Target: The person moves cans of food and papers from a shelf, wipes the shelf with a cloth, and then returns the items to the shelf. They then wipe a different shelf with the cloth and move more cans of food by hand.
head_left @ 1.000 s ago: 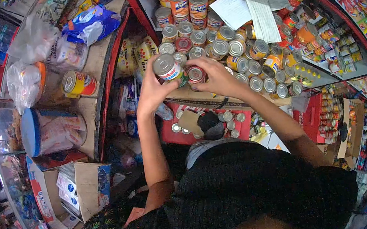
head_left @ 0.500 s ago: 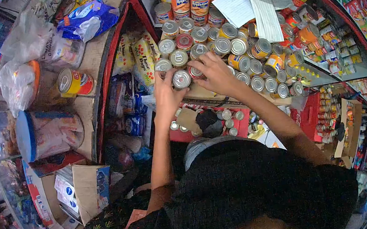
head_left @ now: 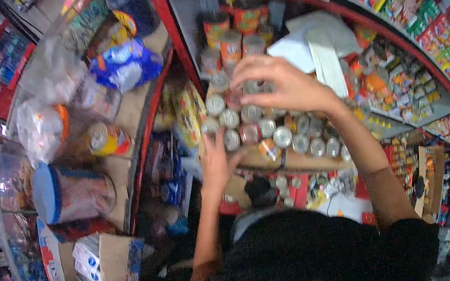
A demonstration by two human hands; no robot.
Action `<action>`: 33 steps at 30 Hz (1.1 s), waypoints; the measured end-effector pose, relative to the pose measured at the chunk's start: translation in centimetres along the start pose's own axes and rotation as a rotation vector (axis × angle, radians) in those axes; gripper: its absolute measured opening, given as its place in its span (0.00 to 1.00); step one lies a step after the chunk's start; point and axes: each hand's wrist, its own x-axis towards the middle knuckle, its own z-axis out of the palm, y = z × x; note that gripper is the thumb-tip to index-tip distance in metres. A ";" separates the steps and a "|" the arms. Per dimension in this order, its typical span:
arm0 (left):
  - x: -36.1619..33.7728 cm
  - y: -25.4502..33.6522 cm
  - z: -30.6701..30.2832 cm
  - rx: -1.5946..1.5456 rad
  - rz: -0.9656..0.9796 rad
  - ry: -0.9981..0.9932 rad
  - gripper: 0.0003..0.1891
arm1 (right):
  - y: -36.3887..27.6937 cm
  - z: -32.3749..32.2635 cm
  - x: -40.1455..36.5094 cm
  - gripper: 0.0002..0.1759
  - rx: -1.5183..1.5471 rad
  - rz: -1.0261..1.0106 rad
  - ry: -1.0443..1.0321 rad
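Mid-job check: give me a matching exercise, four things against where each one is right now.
Things:
1. left hand
2. right hand
3. yellow can
4. blue bag

Places:
A. lying on its side on the wooden counter
B. above the rear rows of tins
C. at the front row of tins
D. far end of the counter, beside the red shelf frame

Pairs: 1-C, 2-B, 3-A, 4-D.
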 end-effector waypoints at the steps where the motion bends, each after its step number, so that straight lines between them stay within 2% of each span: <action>1: 0.1 0.3 -0.2 0.006 -0.006 0.019 0.36 | -1.3 -2.6 2.4 0.11 -0.004 0.046 0.120; 2: 0.4 0.6 -0.4 0.011 -0.016 0.033 0.36 | -0.9 -5.0 4.5 0.11 -0.082 -0.052 0.246; 3: 0.8 0.8 -0.6 0.009 0.013 0.065 0.36 | -0.8 -7.0 6.7 0.11 -0.046 0.050 0.353; 4: 1.1 1.0 -0.8 -0.003 0.020 0.097 0.32 | -0.4 -9.4 9.1 0.13 -0.231 -0.083 0.495; 5: 1.5 1.1 -1.0 -0.016 0.021 0.123 0.28 | 0.7 -11.8 11.6 0.17 -0.228 -0.048 0.494; 7: 2.2 1.5 -1.6 -0.010 0.015 0.124 0.26 | 2.0 -14.6 16.7 0.16 -0.206 -0.022 0.654; 9: 2.6 1.6 -1.7 0.001 0.006 0.149 0.22 | 7.0 -16.0 21.7 0.15 -0.287 0.095 0.645; 11: 2.9 1.0 -1.1 -0.039 0.046 0.157 0.21 | 11.1 -15.8 25.2 0.15 -0.251 0.349 0.558; 12: 3.2 0.7 -0.9 -0.076 0.083 0.158 0.19 | 12.3 -15.2 26.0 0.15 -0.255 0.343 0.561; 14: 3.5 1.6 -1.4 -0.156 0.127 0.202 0.17 | 14.1 -13.7 27.3 0.29 -0.061 0.585 0.487; 16: 3.9 3.0 -2.3 -0.381 0.102 0.110 0.14 | 14.8 -12.6 28.2 0.40 -0.056 0.649 0.456; 17: 4.3 2.9 -1.9 -0.387 0.166 0.136 0.12 | 20.6 -12.2 30.4 0.41 -0.138 0.585 0.570; 20: 5.0 4.1 -2.6 -0.487 0.176 0.111 0.12 | 18.4 -11.4 29.6 0.43 -0.235 0.686 0.625; 21: 5.3 4.0 -2.5 -0.497 0.192 0.150 0.11 | 18.4 -11.6 29.2 0.42 -0.199 0.622 0.611; 24: 6.1 3.6 -3.5 -0.475 0.231 0.225 0.09 | 16.8 -12.3 27.8 0.39 -0.154 0.625 0.600; 25: 6.1 4.0 -4.4 -0.532 0.160 0.203 0.07 | 15.9 -12.6 27.0 0.39 -0.159 0.623 0.606; 27: 6.9 3.6 -5.2 -0.507 0.202 0.265 0.07 | 12.6 -12.7 24.0 0.35 0.099 0.378 0.658; 28: 7.2 3.5 -5.5 -0.481 0.233 0.328 0.07 | 10.5 -12.7 22.2 0.35 0.099 0.384 0.661; 29: 7.7 3.4 -5.6 -0.498 0.236 0.404 0.06 | 8.1 -12.7 20.3 0.34 0.213 0.312 0.588; 30: 7.9 4.1 -6.6 -0.539 0.188 0.395 0.07 | 5.7 -12.5 18.3 0.32 0.328 0.237 0.514; 33: 8.9 5.2 -7.8 -0.757 0.230 0.433 0.15 | 1.2 -10.5 12.0 0.30 0.338 0.251 0.394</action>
